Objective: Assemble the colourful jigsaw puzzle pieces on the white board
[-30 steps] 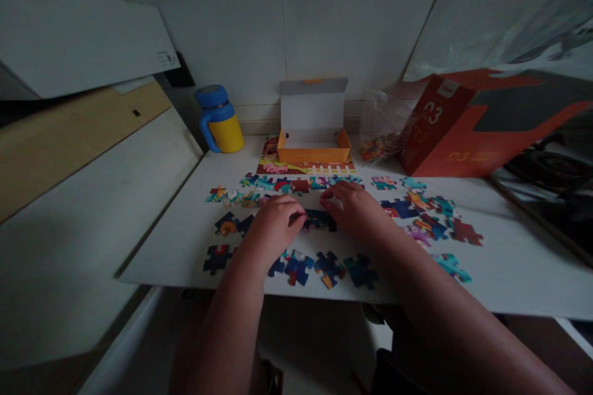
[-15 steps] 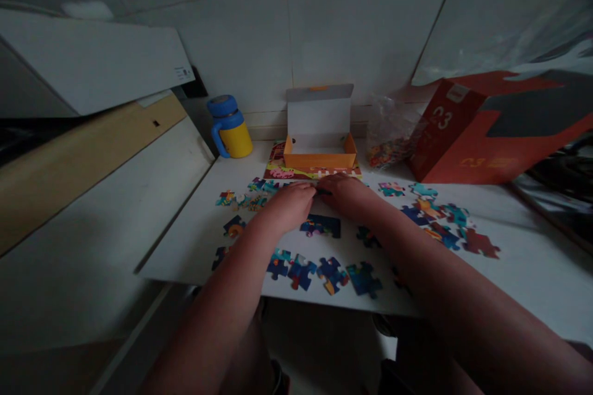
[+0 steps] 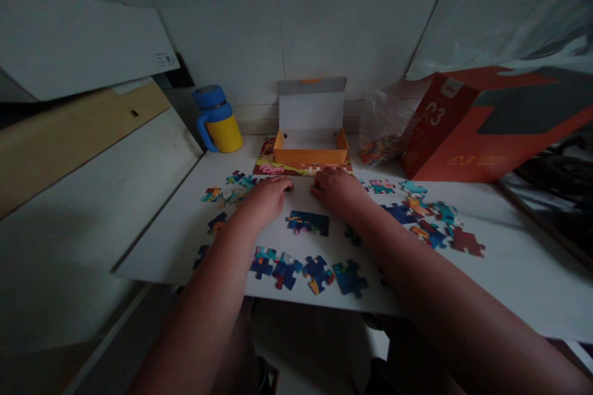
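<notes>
My left hand (image 3: 269, 199) is closed over the white table, a dark bit of a puzzle piece (image 3: 290, 187) showing at its fingertips. A short gap to the right, my right hand (image 3: 340, 192) has its fingers bent down around another dark bluish puzzle piece (image 3: 317, 187), mostly hidden. Just below both hands lies a joined dark-blue puzzle section (image 3: 308, 223) with pink and orange detail. Loose puzzle pieces (image 3: 317, 274) line the front edge, and more puzzle pieces (image 3: 430, 219) cluster to the right of my right forearm.
An orange box (image 3: 311, 156) with its lid up stands at the back on a colourful printed sheet (image 3: 270, 169). A blue-and-yellow mug (image 3: 222, 129) is left of it. On the right are a clear bag of pieces (image 3: 382, 145) and a large red box (image 3: 445, 136). Boxes (image 3: 83, 55) crowd the left.
My hands, which were together, have moved apart, the left one going leftward. The whole view has shifted slightly. The joined puzzle section still lies below them.
</notes>
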Demonstrator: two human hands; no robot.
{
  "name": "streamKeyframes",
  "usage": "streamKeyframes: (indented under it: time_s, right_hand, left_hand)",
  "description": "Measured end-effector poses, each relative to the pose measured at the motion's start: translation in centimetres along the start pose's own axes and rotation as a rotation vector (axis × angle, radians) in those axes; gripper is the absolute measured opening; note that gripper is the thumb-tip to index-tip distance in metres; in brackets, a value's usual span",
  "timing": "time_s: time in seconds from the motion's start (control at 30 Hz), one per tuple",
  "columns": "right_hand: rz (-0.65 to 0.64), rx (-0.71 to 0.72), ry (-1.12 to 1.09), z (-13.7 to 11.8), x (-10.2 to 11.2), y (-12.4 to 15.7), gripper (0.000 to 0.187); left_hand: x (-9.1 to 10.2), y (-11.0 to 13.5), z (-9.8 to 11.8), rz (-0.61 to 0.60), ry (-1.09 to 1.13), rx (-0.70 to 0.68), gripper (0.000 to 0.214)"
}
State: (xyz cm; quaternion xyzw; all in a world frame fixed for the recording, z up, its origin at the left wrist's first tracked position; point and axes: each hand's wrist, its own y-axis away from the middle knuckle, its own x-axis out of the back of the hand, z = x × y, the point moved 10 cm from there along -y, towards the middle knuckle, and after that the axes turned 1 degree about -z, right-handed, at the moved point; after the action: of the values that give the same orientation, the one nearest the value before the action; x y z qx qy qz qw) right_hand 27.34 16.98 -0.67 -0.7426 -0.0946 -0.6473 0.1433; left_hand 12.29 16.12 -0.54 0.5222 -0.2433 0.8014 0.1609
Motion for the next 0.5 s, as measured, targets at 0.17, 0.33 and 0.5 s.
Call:
streamKeyframes:
  time_s: [0.17, 0.33, 0.5]
  right_hand:
    - [-0.016, -0.067, 0.012, 2.9, -0.2, 0.8, 0.020]
    - [-0.016, -0.133, 0.048, 4.6, 0.7, 2.0, 0.019]
    - [-0.037, 0.008, -0.093, 2.3, 2.3, 2.4, 0.017]
  left_hand:
    - [0.4, 0.3, -1.6, 0.024, -0.038, 0.055, 0.032]
    - [1.7, 0.4, 1.1, 0.040, 0.059, -0.098, 0.013]
    - [0.2, 1.2, 5.1, -0.224, 0.252, -0.308, 0.020]
